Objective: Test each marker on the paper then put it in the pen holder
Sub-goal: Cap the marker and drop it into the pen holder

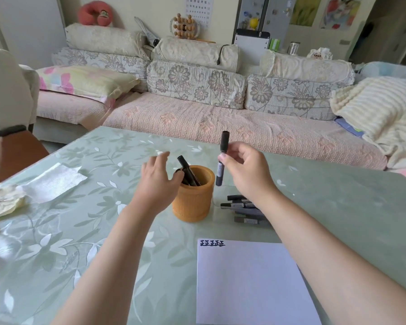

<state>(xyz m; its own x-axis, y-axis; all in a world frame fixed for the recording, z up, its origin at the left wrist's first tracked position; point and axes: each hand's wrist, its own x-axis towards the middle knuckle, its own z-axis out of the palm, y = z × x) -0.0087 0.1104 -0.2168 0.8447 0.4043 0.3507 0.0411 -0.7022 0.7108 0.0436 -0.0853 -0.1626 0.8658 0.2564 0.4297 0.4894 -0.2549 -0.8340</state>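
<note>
Nearest to us, a white sheet of paper (251, 282) lies flat on the green, leaf-patterned counter (56, 242), with a short row of black test marks in its top left corner. Beyond the paper, partly hidden under our right forearm, we note a small pile of black markers (242, 208) lying on the counter just right of the pen holder (193, 198). The pen holder, an orange-brown round cup, stands upright and contains a few black markers (189, 172) leaning to the left. Our left hand (157, 181) rests at the holder's left rim, fingers loosely spread, its thumb near the markers inside; we cannot tell whether it touches them. Our right hand (244, 168) is pinched closed on a capped black marker (221, 158), held near upright above the counter, just right of the holder. At far left lie a white cloth (54, 181) and crumpled tissue (2, 202). Behind the counter stands a sofa (197, 113) with cushions.
</note>
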